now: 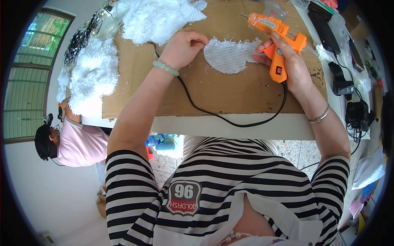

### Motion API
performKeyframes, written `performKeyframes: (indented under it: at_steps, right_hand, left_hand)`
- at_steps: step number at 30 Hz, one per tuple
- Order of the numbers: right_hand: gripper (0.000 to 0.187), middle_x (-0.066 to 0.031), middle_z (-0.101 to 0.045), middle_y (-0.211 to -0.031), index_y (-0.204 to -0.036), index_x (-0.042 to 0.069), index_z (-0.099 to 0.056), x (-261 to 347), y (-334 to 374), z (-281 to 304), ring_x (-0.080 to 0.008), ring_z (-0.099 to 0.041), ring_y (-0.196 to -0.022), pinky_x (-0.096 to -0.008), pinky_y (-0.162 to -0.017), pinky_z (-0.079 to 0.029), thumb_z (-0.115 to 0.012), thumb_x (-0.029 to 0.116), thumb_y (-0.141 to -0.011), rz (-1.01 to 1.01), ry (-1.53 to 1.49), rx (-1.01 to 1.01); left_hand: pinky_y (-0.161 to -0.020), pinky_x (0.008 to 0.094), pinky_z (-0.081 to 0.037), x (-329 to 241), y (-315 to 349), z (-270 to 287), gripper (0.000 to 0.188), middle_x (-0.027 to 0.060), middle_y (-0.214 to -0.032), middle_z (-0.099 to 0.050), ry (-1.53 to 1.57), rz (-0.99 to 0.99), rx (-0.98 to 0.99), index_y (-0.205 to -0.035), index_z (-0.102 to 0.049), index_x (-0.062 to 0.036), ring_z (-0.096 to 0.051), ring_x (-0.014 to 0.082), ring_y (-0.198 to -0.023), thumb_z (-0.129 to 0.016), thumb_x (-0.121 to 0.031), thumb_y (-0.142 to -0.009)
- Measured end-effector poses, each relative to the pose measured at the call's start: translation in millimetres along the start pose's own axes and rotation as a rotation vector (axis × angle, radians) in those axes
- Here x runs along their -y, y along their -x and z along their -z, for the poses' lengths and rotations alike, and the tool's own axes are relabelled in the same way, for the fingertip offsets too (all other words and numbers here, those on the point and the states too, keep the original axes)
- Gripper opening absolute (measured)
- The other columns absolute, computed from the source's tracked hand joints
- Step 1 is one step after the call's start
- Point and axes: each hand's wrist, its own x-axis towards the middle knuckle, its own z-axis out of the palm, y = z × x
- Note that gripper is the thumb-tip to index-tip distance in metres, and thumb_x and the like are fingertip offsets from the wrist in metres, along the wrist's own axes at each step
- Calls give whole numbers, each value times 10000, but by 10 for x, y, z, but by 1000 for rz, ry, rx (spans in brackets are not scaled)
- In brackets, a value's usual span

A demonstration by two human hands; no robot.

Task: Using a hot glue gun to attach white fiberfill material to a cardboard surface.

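Note:
An orange hot glue gun (279, 67) is gripped in my right hand (296, 67), its nozzle pointing to the upper left. A small white fuzzy fabric piece (227, 56), ribbed on its upper face, lies on the brown cardboard (230, 96). Fingers of my right hand reach its right end beside the glue gun. At its upper left edge my left hand (182, 49) is closed in a pinch; what sits between the fingertips is too small to make out. A black cord (230, 122) runs from the gun's handle in a loop and passes beneath my left wrist.
White fluffy fabric pieces (158, 18) are piled at the far left, with more white fluff (94, 69) along the left edge. Black adapters and cords (356, 112) line the right side. Another person in a pink top (84, 145) works at left. A blue bottle (156, 140) stands below the table.

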Motion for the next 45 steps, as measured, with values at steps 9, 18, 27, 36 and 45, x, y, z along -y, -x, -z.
performKeyframes:
  at_steps: [9,18,27,36,45]
  right_hand:
    - [327,-57,-580,-852,-983,13,-563,-10,13,6,-176,-573,-906,-409,-889,-489,-488,325,-923,22,6,-7]
    - [323,-67,-583,-847,-937,6,-570,-25,21,4,-173,-578,-881,-380,-881,-494,-488,319,-925,-1,11,-24]
    - [327,-64,-581,-843,-944,9,-570,-7,29,-19,-169,-579,-876,-372,-882,-491,-482,324,-929,-9,50,-32]
    - [323,-71,-572,-874,-1037,1,-542,-15,31,-10,-173,-575,-891,-375,-888,-492,-472,300,-936,9,44,-2]
    - [335,-74,-609,-851,-879,7,-595,15,69,-68,-163,-585,-837,-308,-800,-478,-479,317,-934,-43,78,1]
  left_hand:
    - [-708,249,-472,-193,10,-83,95,52,-864,-633,67,-32,76,-893,-661,-8,-582,113,-781,-604,-39,-823]
    - [-662,306,-458,-27,175,125,93,82,-692,-624,-122,-52,-234,-837,-682,-66,-581,224,-669,-615,-111,-790]
    - [-685,355,-456,-188,233,-164,50,76,-667,-591,21,-181,-222,-723,-635,-49,-554,259,-652,-673,-74,-704]
    - [-701,364,-444,-377,179,-235,65,57,-659,-590,-428,-478,-290,-671,-607,-58,-563,255,-709,-660,-72,-705]
    - [-722,380,-456,-696,604,199,95,70,-694,-608,-318,-412,-396,-830,-629,-55,-582,275,-758,-641,-51,-736]
